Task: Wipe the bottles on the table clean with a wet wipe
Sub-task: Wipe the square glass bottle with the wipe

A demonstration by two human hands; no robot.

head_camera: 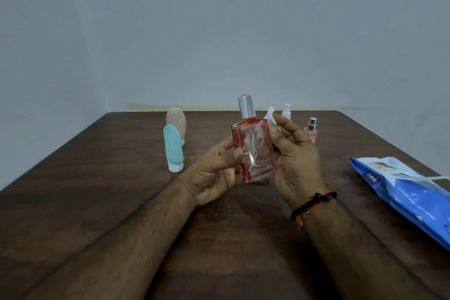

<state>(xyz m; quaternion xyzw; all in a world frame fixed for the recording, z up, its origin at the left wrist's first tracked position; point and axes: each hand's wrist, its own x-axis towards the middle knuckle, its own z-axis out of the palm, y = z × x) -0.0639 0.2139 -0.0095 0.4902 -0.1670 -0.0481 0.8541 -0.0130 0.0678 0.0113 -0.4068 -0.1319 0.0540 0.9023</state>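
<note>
Above the table (121, 178), both hands hold the red-edged bottle (254, 151).

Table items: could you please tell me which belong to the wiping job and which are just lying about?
Job: red bottle, wipe, blue tube, beige tube, white sprayer, pink sprayer, wipes pack.
Lying about: nothing else on the table.

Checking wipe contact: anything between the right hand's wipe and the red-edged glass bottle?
Nothing visible. The left hand holds the red-edged glass bottle upright above the table; the right hand presses the wet wipe against its right side.
</note>
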